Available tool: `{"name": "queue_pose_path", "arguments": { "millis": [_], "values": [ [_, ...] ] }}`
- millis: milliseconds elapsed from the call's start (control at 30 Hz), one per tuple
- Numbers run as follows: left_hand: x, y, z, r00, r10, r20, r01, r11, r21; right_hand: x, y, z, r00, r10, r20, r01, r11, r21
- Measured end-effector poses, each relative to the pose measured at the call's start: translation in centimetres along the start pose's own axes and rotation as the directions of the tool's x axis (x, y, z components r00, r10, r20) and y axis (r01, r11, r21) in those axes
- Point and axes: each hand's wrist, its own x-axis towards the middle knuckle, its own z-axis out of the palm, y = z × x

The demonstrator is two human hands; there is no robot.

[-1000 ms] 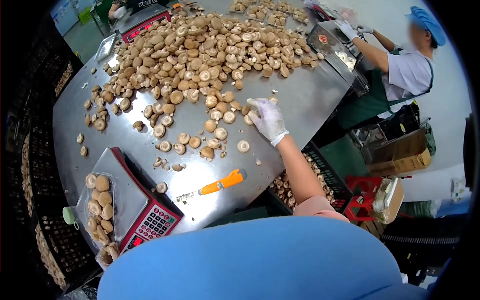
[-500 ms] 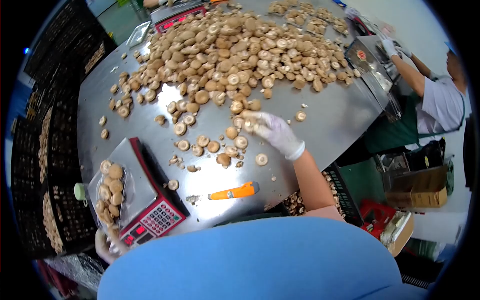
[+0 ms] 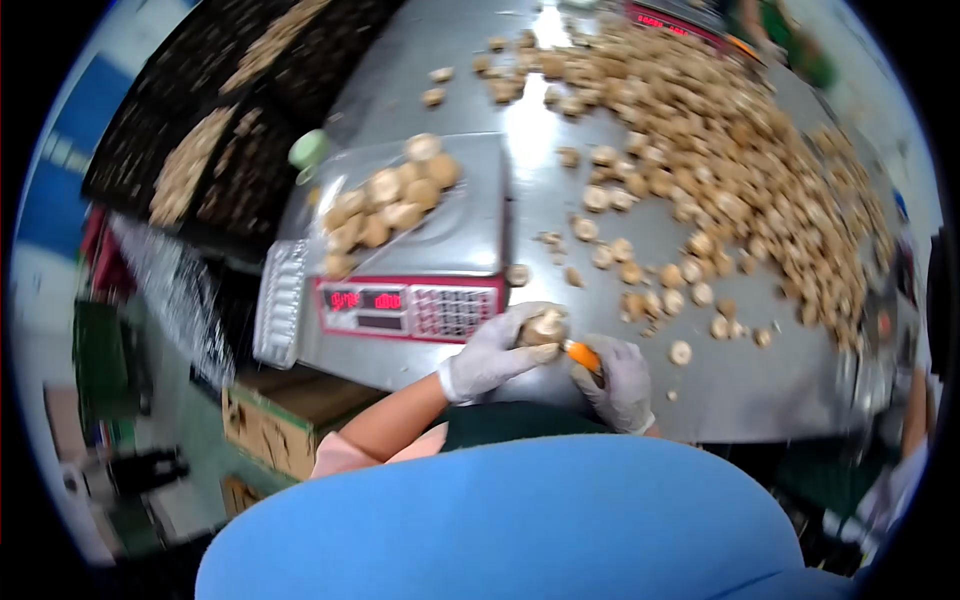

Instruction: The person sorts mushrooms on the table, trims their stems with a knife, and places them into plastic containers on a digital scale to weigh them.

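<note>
Near the table's front edge, my gloved left hand (image 3: 497, 355) holds a mushroom (image 3: 544, 328) between thumb and fingers. My gloved right hand (image 3: 620, 382) is closed round an orange knife (image 3: 583, 355), whose front end points at the mushroom's lower right side; the blade is hardly visible. Left of my hands stands a red and silver scale (image 3: 410, 308) with lit red digits. On its plate lies a clear tray of mushrooms (image 3: 385, 187). Several loose mushrooms (image 3: 672, 275) lie on the metal table (image 3: 548, 212) beyond my hands.
A large mushroom pile (image 3: 740, 170) spreads over the right and back. Another scale (image 3: 676, 22) stands at the back. Stacked empty trays (image 3: 281, 303) are left of the near scale. Black crates (image 3: 215, 170) stand further left, a cardboard box (image 3: 268, 432) below. A co-worker's arm (image 3: 915, 410) shows far right.
The view has swung left. My left hand has come into clear view with a mushroom. My right hand has left the loose mushrooms and taken up the orange knife from the table.
</note>
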Motion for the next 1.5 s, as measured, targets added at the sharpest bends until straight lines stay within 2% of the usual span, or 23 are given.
{"name": "queue_pose_path", "arguments": {
  "millis": [67,167,200,267,400,433,467,533,567,633,767,867,933,1000,1100,1133,1167,1200,1233,1333,1400,1467,1500],
  "values": [
    [-0.8,0.8,-0.2,0.988,-0.091,0.124,0.136,0.889,-0.438,-0.6,0.3,1.1,0.994,0.108,0.033,-0.092,0.942,-0.323],
    [-1.8,-0.3,-1.0,0.982,-0.077,0.172,0.161,0.820,-0.549,0.0,0.4,1.2,0.992,0.117,0.037,-0.105,0.963,-0.247],
    [-2.3,-0.6,-1.2,0.982,-0.079,0.169,0.161,0.819,-0.551,0.2,0.1,1.1,0.992,0.117,0.041,-0.103,0.964,-0.246],
    [-3.1,-0.7,-1.6,0.999,-0.014,0.042,0.035,0.834,-0.550,0.8,-0.9,0.3,0.970,0.235,-0.064,-0.236,0.972,-0.008],
    [-4.3,-0.5,-3.8,0.991,-0.130,0.023,0.123,0.846,-0.519,1.8,-4.1,0.0,0.945,0.280,-0.168,-0.259,0.956,0.139],
    [-4.5,-0.2,-4.2,0.994,-0.110,-0.004,0.092,0.852,-0.516,1.8,-5.4,0.3,0.931,0.326,-0.164,-0.323,0.945,0.047],
    [-4.5,-1.3,-5.2,0.991,-0.112,0.079,0.137,0.844,-0.518,1.8,-6.5,0.9,0.916,0.372,-0.149,-0.361,0.928,0.093],
    [-5.3,-1.5,-5.8,0.996,-0.079,0.038,0.087,0.815,-0.573,1.8,-7.6,2.3,0.952,0.306,-0.023,-0.298,0.939,0.170],
    [-5.5,-3.0,-6.8,0.995,-0.044,0.091,0.091,0.779,-0.620,2.1,-8.6,2.7,0.939,0.339,-0.049,-0.327,0.930,0.169],
    [-5.8,-2.2,-6.9,0.998,-0.010,0.063,0.047,0.779,-0.626,3.2,-10.7,3.2,0.978,0.203,0.052,-0.207,0.974,0.095],
    [-6.9,-1.6,-7.3,0.996,0.065,0.063,-0.011,0.775,-0.632,4.2,-11.9,4.5,0.957,0.245,0.154,-0.251,0.968,0.017],
    [-7.7,-2.8,-7.4,0.992,0.098,0.080,-0.023,0.765,-0.644,4.0,-12.0,4.6,0.963,0.191,0.191,-0.186,0.982,-0.046],
    [-8.2,-3.2,-6.7,0.998,0.068,0.010,-0.048,0.796,-0.603,3.8,-11.8,4.8,0.966,0.170,0.194,-0.167,0.985,-0.032],
    [-8.7,-3.4,-6.1,0.998,-0.049,0.041,0.064,0.776,-0.628,3.6,-11.3,4.8,0.969,0.145,0.200,-0.145,0.989,-0.014],
    [-8.5,-4.3,-4.7,0.998,-0.038,0.040,0.055,0.718,-0.694,2.7,-9.0,4.7,0.978,0.107,0.180,-0.104,0.994,-0.028],
    [-8.5,-4.6,-4.2,0.996,-0.028,0.088,0.085,0.666,-0.742,2.1,-6.6,5.0,0.925,0.342,0.166,-0.348,0.938,0.005],
    [-8.8,-4.2,-3.8,0.988,0.082,0.132,0.045,0.661,-0.749,1.6,-4.5,4.8,0.816,0.557,0.154,-0.569,0.822,0.040],
    [-8.8,-3.7,-3.3,0.988,0.092,0.124,0.032,0.666,-0.745,1.3,-2.7,3.6,0.845,0.533,-0.044,-0.534,0.845,-0.022],
    [-8.6,-3.2,-2.9,0.992,0.035,0.124,0.065,0.695,-0.716,0.5,-1.1,2.2,0.817,0.575,-0.039,-0.569,0.796,-0.205],
    [-8.0,-2.6,-1.3,0.994,-0.108,0.014,0.088,0.717,-0.691,-1.3,0.5,0.6,0.822,0.569,-0.036,-0.552,0.778,-0.302],
    [-7.3,-1.9,-0.5,0.999,0.031,0.019,-0.012,0.786,-0.619,-0.7,1.8,1.2,0.930,0.300,-0.212,-0.340,0.921,-0.190],
    [-7.2,-2.2,-1.2,0.993,0.104,0.048,-0.053,0.787,-0.615,1.0,0.1,0.4,0.944,0.281,-0.171,-0.319,0.909,-0.267],
    [-7.5,-1.4,-1.8,0.996,0.083,0.022,-0.063,0.876,-0.477,1.6,-0.5,0.2,0.946,0.286,-0.149,-0.322,0.879,-0.353]
  ]
}}
